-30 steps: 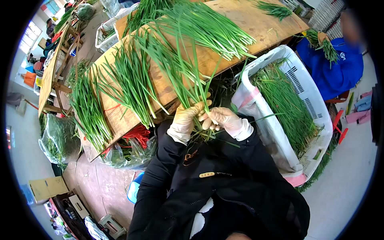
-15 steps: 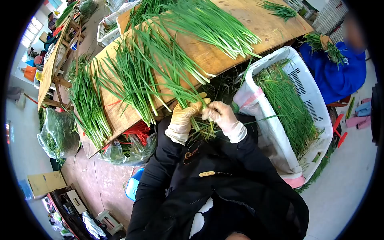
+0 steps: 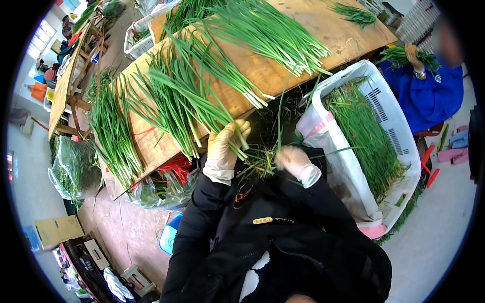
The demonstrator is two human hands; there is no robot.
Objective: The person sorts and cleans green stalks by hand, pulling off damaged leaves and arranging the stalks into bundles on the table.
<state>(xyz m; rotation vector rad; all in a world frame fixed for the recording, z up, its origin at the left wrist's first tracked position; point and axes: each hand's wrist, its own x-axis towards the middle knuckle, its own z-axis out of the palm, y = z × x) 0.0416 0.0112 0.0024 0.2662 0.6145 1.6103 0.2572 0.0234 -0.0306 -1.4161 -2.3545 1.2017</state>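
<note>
My left hand, in a pale glove, is closed around a small bunch of green stalks whose leaves reach over the table edge. My right hand, also gloved, is blurred beside a long thin green leaf; its fingers are smeared, so what they hold is unclear. Between my hands, loose trimmings lie on my lap. Several piles of green stalks lie on the wooden table, among them a left pile, a middle pile and a large pile.
A white crate full of greens stands to my right. A person in blue holds greens beyond it. Plastic bags with red ties sit below the table edge. A blue-and-white object is on the floor.
My hands have moved apart. The left has shifted left with the bunch, and the right has dropped lower and to the right. The co-worker's hand and greens have moved slightly.
</note>
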